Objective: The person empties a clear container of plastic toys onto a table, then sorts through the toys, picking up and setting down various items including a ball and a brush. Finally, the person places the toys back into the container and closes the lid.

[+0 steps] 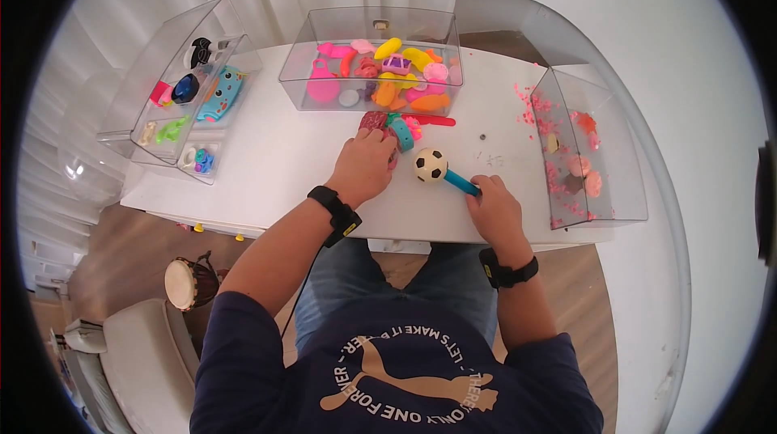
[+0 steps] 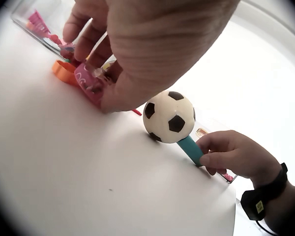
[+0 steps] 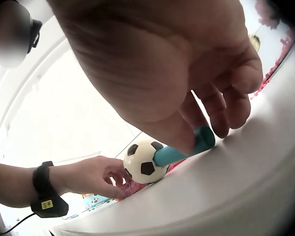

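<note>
A black-and-white football-patterned ball (image 1: 430, 165) on a teal handle (image 1: 462, 182) lies on the white table. My right hand (image 1: 495, 211) pinches the handle's far end between thumb and finger, as the right wrist view also shows at the teal handle (image 3: 184, 151). To the ball's left, my left hand (image 1: 364, 165) grips a pink patterned piece (image 2: 90, 84), its fingers curled over it. An orange ring-like piece (image 2: 64, 73) touches or nearly touches that piece. Beyond the left hand lie a teal piece (image 1: 401, 133) and a red strip (image 1: 437, 120).
A clear bin of colourful toys (image 1: 324, 90) stands at the back centre. Another clear bin with compartments (image 1: 121, 136) is at the left. At the right, a third clear bin (image 1: 603, 191) holds pink and orange pieces. A small round item (image 1: 483, 137) lies on the table.
</note>
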The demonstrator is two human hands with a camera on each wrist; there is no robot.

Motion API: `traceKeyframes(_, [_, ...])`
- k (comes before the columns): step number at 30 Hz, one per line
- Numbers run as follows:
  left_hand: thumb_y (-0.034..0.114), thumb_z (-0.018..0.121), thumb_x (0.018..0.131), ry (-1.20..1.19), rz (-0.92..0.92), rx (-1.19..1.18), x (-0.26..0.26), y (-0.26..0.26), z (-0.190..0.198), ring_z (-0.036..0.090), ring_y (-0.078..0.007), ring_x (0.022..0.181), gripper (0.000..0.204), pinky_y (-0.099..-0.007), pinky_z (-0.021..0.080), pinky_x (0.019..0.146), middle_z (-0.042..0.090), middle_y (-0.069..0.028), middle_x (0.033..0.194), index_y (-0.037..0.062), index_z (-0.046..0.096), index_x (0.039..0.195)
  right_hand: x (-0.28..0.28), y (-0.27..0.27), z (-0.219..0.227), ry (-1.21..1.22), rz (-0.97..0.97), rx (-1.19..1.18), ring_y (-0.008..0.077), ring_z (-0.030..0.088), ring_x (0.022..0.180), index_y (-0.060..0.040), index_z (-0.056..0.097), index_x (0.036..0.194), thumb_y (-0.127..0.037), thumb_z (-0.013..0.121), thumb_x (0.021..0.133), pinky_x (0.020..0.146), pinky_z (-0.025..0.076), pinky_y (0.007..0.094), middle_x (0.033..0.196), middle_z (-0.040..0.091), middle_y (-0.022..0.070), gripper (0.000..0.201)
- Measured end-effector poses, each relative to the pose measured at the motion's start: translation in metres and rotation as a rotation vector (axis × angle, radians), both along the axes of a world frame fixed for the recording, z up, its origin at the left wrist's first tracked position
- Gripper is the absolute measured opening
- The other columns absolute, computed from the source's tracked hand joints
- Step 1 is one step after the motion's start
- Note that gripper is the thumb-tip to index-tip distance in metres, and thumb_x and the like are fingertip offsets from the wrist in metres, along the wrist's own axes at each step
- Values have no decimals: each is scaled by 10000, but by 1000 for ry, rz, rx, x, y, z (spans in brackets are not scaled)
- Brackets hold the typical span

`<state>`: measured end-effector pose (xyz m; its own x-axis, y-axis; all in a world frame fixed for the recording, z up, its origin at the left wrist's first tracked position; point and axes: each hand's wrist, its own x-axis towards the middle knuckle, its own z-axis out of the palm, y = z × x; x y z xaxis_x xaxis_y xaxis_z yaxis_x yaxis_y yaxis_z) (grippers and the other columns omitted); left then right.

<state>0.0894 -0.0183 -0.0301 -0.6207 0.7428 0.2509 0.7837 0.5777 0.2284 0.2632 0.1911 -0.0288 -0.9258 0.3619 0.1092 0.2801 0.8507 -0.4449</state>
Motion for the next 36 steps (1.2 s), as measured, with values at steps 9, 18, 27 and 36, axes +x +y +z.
traceKeyframes(9, [125,680,788,-373,125,348,-5,-17,21,601,-239,836,255,-367,506,782,590,-107,925,27,591,1006,24,-5,-9,217,-50,-28,340,602,998,-70,615,1181,-102,724,770,827,510,405,1071,595,134,427])
traceKeyframes(18, [361,540,936,-1534,-51,1176,-65,-56,95,521,-171,680,294,-301,410,590,597,-67,853,78,590,1000,25,-10,-36,447,-52,33,328,588,961,-53,635,1164,-113,750,733,801,502,428,1058,612,137,450])
traceKeyframes(27, [327,681,850,-730,373,552,-128,-18,108,601,-181,708,394,-323,481,627,635,-60,795,18,615,1085,13,-13,-26,410,-3,57,291,570,816,-54,672,1007,-167,781,718,679,472,409,904,581,84,329])
traceKeyframes(36, [291,724,802,286,408,282,-142,2,78,626,-381,1031,426,-442,506,881,663,-212,1067,-23,656,1081,9,-11,-28,402,-70,84,294,568,756,-70,639,914,-150,730,762,640,458,416,799,552,80,194])
